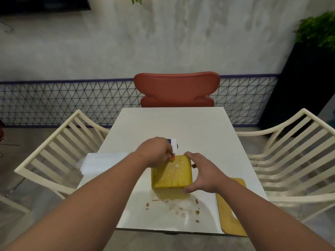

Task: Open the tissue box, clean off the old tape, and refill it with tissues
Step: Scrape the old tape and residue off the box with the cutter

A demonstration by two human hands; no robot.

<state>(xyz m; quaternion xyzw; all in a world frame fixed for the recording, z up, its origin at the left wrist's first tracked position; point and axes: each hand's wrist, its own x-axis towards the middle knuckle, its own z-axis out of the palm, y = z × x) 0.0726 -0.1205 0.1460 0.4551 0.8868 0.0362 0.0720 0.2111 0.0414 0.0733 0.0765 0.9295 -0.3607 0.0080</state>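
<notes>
Yellow cardboard fills the lower middle of the frame: the tissue box [172,175] stands on the white table [181,127], its speckled upper face turned to the camera. The right hand [204,173] grasps it from the right, fingers curled over the far upper corner and thumb pressed at the near lower corner. The left hand [155,151] sits just above and left of the box's far left corner, fingers pinched on a small orange-red tool or scrap [172,157] that touches that corner. By my judgement the scraping works from this corner, so the left hand is the nearer one and the box face runs down and toward the viewer from it.

What the pinched thing is cannot be made out; the hand hides most of it. A purple-and-white object [173,143] behind the left hand is largely covered. Brown tape bits [181,208] lie just below the box. A clear plastic pack [103,162] lies at left, a yellow flat panel [230,211] at lower right, partly under the right forearm.
</notes>
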